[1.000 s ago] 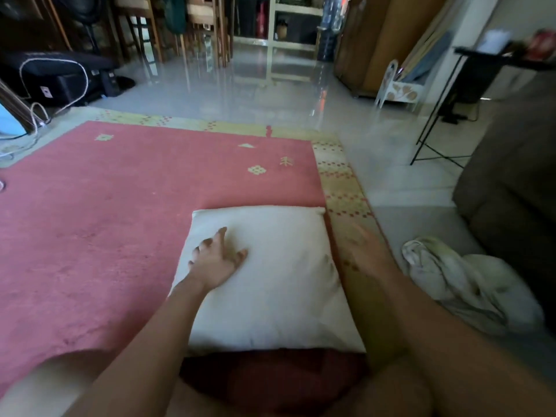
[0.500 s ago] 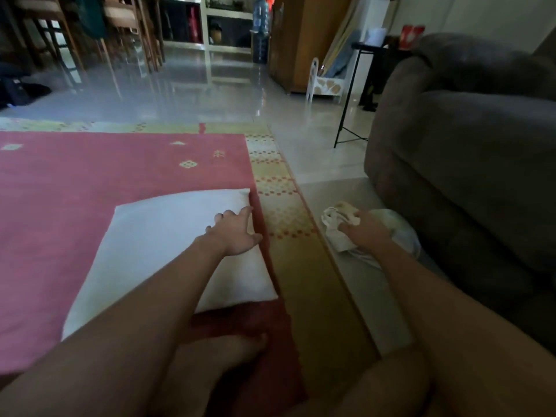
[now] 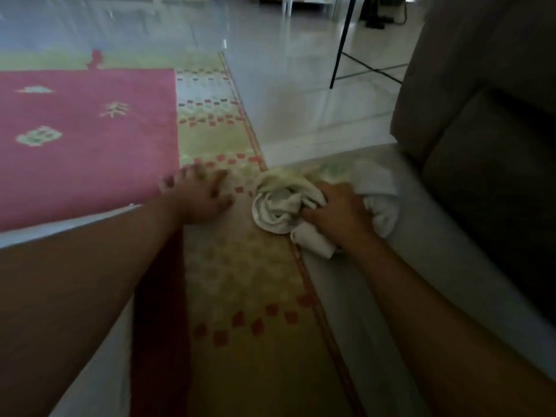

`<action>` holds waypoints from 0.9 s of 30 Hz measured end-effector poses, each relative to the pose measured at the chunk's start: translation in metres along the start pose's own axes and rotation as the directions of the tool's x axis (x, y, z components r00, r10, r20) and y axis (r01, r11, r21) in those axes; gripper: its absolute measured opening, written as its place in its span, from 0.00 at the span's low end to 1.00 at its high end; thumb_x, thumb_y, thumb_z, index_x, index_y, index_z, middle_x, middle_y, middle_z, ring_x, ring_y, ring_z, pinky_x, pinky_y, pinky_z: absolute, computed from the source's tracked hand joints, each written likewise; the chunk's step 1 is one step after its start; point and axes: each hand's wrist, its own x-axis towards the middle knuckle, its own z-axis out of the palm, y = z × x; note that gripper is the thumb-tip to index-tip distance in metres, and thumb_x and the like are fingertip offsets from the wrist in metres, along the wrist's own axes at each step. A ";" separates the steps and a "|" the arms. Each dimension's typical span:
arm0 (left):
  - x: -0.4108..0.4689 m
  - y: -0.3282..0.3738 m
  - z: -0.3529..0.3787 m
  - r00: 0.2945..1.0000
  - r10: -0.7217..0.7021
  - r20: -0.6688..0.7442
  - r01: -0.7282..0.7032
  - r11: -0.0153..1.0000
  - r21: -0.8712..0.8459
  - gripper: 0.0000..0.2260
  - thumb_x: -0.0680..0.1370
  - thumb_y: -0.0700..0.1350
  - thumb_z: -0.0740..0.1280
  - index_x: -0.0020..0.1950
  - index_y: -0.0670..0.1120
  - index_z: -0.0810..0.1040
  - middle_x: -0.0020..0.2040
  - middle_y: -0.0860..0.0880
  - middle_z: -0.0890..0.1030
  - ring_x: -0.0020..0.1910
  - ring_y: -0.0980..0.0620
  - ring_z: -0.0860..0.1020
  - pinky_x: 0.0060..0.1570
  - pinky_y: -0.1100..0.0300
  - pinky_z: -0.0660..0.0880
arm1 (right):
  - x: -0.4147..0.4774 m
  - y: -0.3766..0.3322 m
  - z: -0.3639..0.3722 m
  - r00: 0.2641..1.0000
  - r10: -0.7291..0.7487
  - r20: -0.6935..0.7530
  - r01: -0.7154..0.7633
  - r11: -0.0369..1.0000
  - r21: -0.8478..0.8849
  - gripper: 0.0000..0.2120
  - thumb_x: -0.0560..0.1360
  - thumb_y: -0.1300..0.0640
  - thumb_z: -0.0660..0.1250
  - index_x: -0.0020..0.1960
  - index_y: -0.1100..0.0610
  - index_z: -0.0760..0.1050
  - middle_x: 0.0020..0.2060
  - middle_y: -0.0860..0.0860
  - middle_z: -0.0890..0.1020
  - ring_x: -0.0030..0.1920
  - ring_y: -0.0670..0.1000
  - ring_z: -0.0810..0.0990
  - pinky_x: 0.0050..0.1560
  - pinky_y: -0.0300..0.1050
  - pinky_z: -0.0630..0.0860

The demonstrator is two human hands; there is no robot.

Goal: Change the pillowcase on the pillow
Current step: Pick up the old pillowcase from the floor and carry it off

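Fingers of the right hand [image 3: 337, 210] are closed on a crumpled white pillowcase [image 3: 279, 206], which is bunched on the floor at the rug's [image 3: 216, 139] yellow border beside a sofa [image 3: 487, 139]. The left hand [image 3: 198, 195] is laid flat with fingers spread on that border, and the pillow [image 3: 45, 228] is seen only as a white edge behind the left forearm.

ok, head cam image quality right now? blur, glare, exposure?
Head view: dim overall, the sofa nearly black; motion blur smears the left hand and the rug pattern; window glare streaks the tile floor; the crumpled pillowcase under the right hand is soft but readable.
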 end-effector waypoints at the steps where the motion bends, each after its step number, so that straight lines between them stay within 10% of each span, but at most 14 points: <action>1: 0.012 -0.014 0.009 0.998 -0.039 -0.053 0.038 0.999 -0.034 0.35 0.73 0.77 0.51 0.78 0.69 0.50 0.82 0.48 0.50 0.79 0.39 0.53 0.73 0.31 0.49 | 0.016 -0.012 0.002 0.997 -0.071 -0.001 0.071 0.997 -0.008 0.27 0.66 0.35 0.61 0.58 0.49 0.78 0.47 0.57 0.82 0.46 0.59 0.81 0.41 0.51 0.78; 6: 0.008 -0.039 0.030 0.967 -0.074 -0.246 0.046 0.992 -0.117 0.30 0.77 0.72 0.48 0.78 0.66 0.54 0.82 0.54 0.54 0.80 0.47 0.54 0.75 0.34 0.47 | 0.062 -0.038 0.031 0.986 -0.103 -0.127 0.096 0.993 -0.062 0.18 0.69 0.42 0.58 0.51 0.50 0.78 0.47 0.57 0.79 0.47 0.59 0.78 0.42 0.49 0.70; 13: -0.013 -0.033 0.033 0.963 -0.169 -0.208 0.136 0.977 -0.164 0.29 0.79 0.69 0.46 0.80 0.65 0.49 0.83 0.54 0.51 0.81 0.48 0.49 0.75 0.35 0.43 | 0.012 -0.062 0.037 0.961 0.212 -0.175 -0.232 0.967 -0.103 0.23 0.68 0.41 0.61 0.63 0.41 0.74 0.64 0.49 0.76 0.67 0.60 0.71 0.66 0.75 0.59; 27: -0.007 -0.031 0.013 0.979 -0.178 -0.098 0.164 0.977 -0.133 0.33 0.72 0.66 0.56 0.78 0.62 0.63 0.79 0.48 0.64 0.79 0.43 0.59 0.71 0.29 0.53 | -0.067 -0.057 0.023 0.973 0.211 -0.090 -0.215 0.976 -0.036 0.32 0.60 0.39 0.67 0.64 0.45 0.73 0.59 0.52 0.80 0.64 0.61 0.74 0.61 0.76 0.64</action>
